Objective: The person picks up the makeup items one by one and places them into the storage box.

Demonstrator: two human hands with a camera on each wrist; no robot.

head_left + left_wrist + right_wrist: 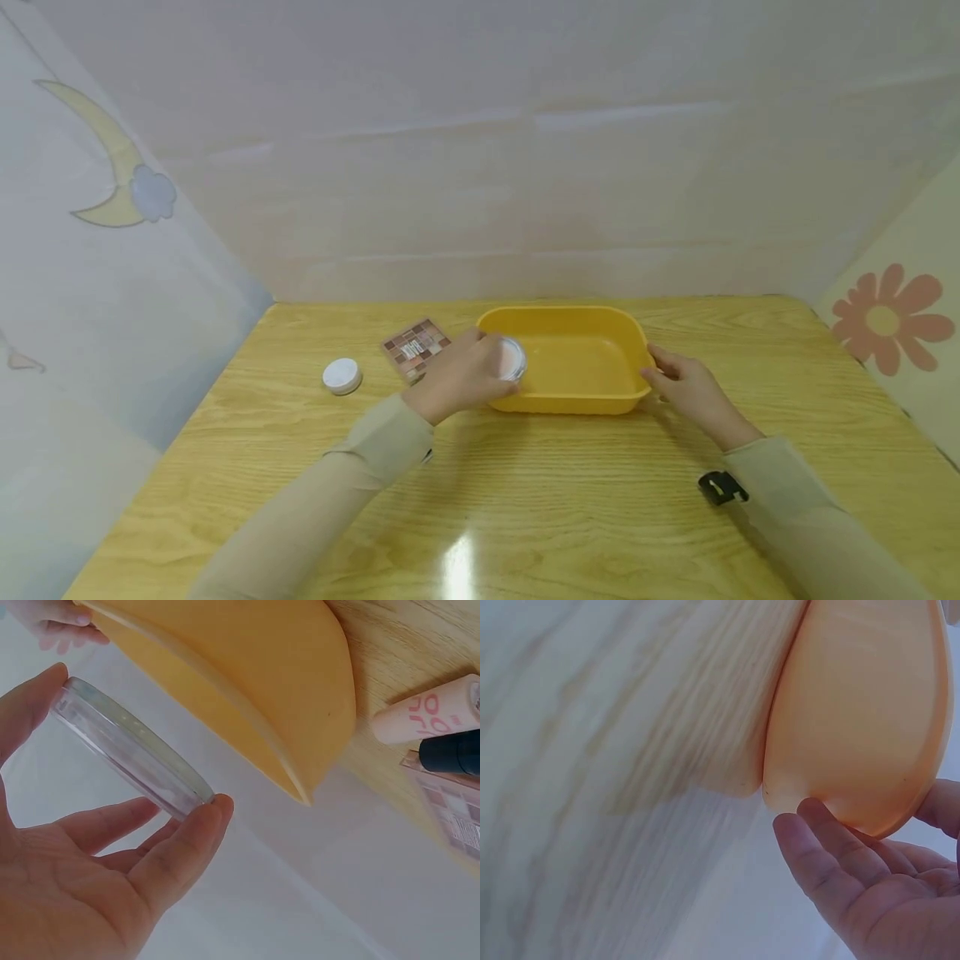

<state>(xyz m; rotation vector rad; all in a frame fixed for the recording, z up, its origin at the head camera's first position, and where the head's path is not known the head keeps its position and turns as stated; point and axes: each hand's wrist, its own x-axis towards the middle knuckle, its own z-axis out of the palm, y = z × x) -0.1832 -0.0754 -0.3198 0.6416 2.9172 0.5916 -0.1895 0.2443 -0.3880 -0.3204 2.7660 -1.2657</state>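
My left hand [465, 375] pinches a round, flat powder compact [513, 360] by its edge, over the left end of a yellow plastic basin [570, 405]. Close up in the left wrist view, the compact [131, 746] looks clear-sided and is tilted, thumb on one edge and fingertips on the opposite one. At the basin's right end, my right hand [693, 392] grips the rim. The right wrist view has the thumb at the rim and the fingers against the outer wall [847, 712].
Left of the basin lie a checkered eyeshadow palette [408, 346] and a round white container [342, 376]. A pink tube [424, 712] and a black-ended item [450, 754] lie by the palette in the left wrist view. White walls edge the wooden table [570, 492].
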